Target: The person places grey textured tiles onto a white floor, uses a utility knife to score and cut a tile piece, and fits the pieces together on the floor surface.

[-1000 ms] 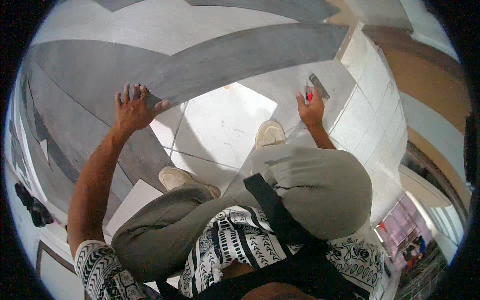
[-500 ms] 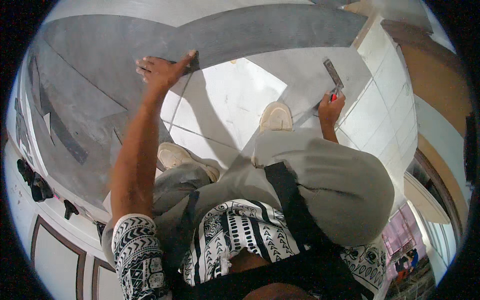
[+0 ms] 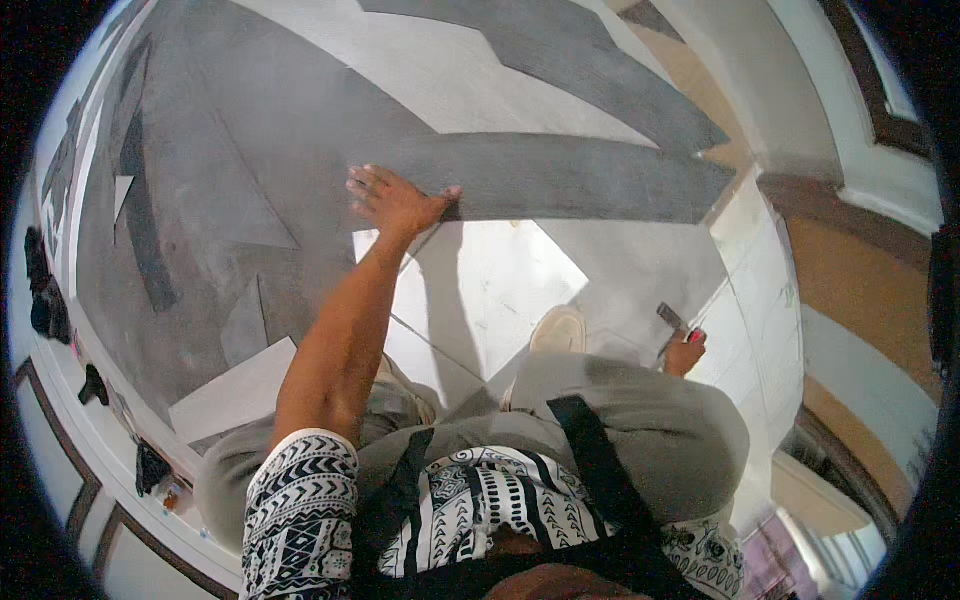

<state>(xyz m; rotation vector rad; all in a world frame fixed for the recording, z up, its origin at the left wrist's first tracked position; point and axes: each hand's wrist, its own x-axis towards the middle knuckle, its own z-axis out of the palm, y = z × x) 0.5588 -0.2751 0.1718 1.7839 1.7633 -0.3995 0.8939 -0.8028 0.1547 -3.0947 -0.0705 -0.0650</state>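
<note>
Grey plank (image 3: pixel 560 178): long, dark grey, flat on the floor (image 3: pixel 480 290), ahead of the person.
Left hand (image 3: pixel 392 200): fingers spread, pressing the plank's near end.
Right hand (image 3: pixel 684 352): closed around a small tool (image 3: pixel 672 322) with a red part.
Around: white shoe (image 3: pixel 558 330), pale tiles, grey offcuts at left.

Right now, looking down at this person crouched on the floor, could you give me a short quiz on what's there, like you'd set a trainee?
1. True or false: the left hand lies flat, fingers spread, on the end of the long grey strip.
2. What does the right hand hold? A) a paint roller B) a small flat-bladed tool with a red handle C) nothing
3. Fill in: the pale shoe stands on a ______ floor tile.

Key: 1 true; 2 B; 3 white
</note>
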